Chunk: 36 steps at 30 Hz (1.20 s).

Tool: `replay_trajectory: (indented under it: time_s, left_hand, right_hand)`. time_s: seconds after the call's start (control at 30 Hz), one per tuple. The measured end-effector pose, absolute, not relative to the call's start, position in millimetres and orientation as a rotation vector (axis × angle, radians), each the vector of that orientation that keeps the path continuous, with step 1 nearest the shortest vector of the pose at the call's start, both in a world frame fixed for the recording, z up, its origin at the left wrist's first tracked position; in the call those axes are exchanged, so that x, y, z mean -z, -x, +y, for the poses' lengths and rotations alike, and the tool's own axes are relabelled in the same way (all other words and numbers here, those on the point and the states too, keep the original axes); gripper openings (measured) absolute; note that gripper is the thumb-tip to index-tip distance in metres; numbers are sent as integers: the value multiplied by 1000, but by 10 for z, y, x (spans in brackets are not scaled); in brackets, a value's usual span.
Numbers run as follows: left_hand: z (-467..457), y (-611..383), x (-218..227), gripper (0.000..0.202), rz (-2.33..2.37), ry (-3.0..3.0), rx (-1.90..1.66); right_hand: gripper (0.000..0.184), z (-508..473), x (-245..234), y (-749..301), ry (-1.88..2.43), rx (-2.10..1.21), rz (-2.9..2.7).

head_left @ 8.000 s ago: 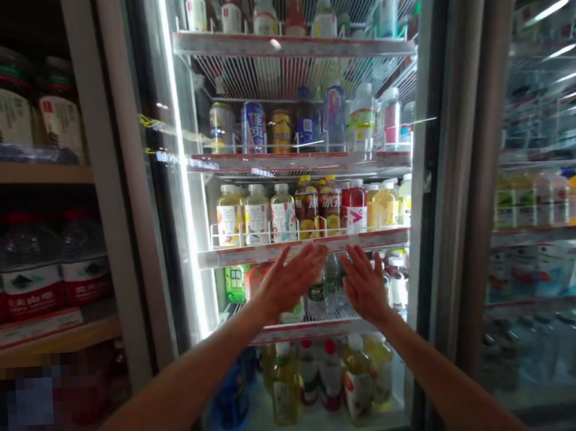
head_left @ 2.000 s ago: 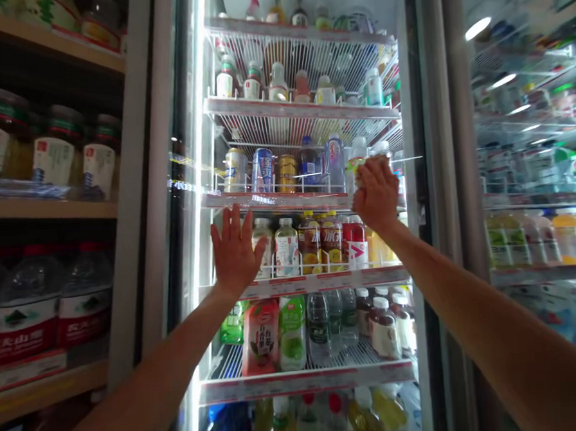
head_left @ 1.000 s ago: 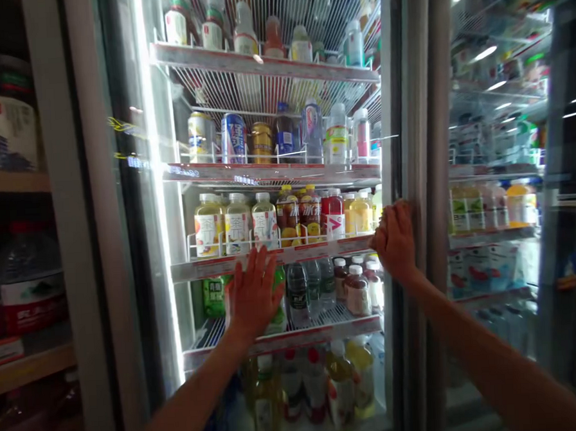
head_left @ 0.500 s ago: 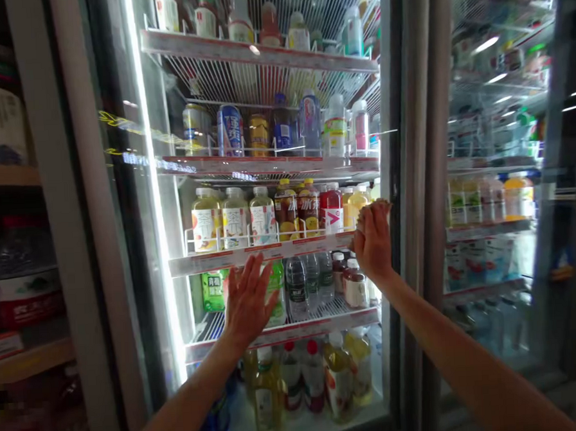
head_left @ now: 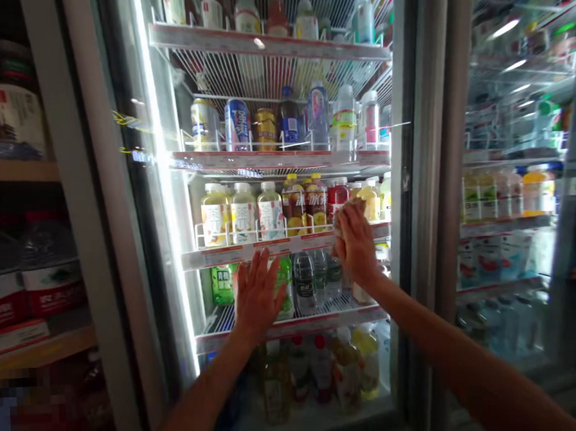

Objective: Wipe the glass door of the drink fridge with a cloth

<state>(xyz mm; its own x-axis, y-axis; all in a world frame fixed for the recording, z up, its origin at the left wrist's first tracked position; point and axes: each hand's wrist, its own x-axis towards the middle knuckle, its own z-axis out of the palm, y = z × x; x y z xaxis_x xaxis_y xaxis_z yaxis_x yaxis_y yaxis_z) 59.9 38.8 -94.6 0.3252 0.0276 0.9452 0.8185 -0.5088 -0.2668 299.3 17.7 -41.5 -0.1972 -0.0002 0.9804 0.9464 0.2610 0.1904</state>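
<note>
As the right hand (head_left: 358, 249) holds a cloth (head_left: 358, 205), bottles (head_left: 243, 216) line the fridge (head_left: 430, 169).

So there's a tall metal-framed fridge (head_left: 433, 137) in the middle, lit by one super bright white strip (head_left: 162, 158) down its left side. Inside it's wire racks (head_left: 213, 68) with pale, red-trimmed rails (head_left: 269, 45) along the front. Left of it, past a grey post (head_left: 77, 188), it's way darker, with wooden shelves (head_left: 18, 170). Over on the right is a second fridge (head_left: 505, 228), dimmer, with white light streaks (head_left: 505, 29) across its upper part. Far right edge is pretty gloomy.
</note>
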Motion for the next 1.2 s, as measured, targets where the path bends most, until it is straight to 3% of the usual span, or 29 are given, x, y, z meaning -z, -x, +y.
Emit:
replay_trajectory:
  time_s: [0.13, 0.2, 0.4, 0.47, 0.63, 0.83, 1.07, 1.2]
  left_hand:
    - [385, -570, 976, 63, -761, 1814, 1242]
    - [392, -556, 986, 63, -760, 1824, 1231]
    - [379, -546, 986, 61, -746, 1823, 1237]
    - [358, -519, 969, 61, -735, 1843, 1215]
    - [357, -372, 869, 64, -799, 1787, 1248]
    - [444, -320, 817, 69, -789, 1698, 1299]
    - [453, -321, 841, 65, -783, 1701, 1291]
    - [443, -308, 836, 65, -798, 1704, 1276]
  right_hand:
    - [60, 43, 1231, -2826, 729, 1264, -1936]
    - [54, 26, 1354, -2836, 707, 1307, -2027]
    - [66, 214, 418, -2884, 956, 1126, -1532]
    - [68, 214, 450, -2811, 917, 1139, -1581]
    - [54, 78, 1043, -2731, 642, 1316, -2132]
    - [61, 181, 356, -2819, 907, 1224, -1569]
    - [56, 116, 635, -2752, 642, 1396, -2095]
    - [59, 182, 316, -2967, 885, 1233, -1571]
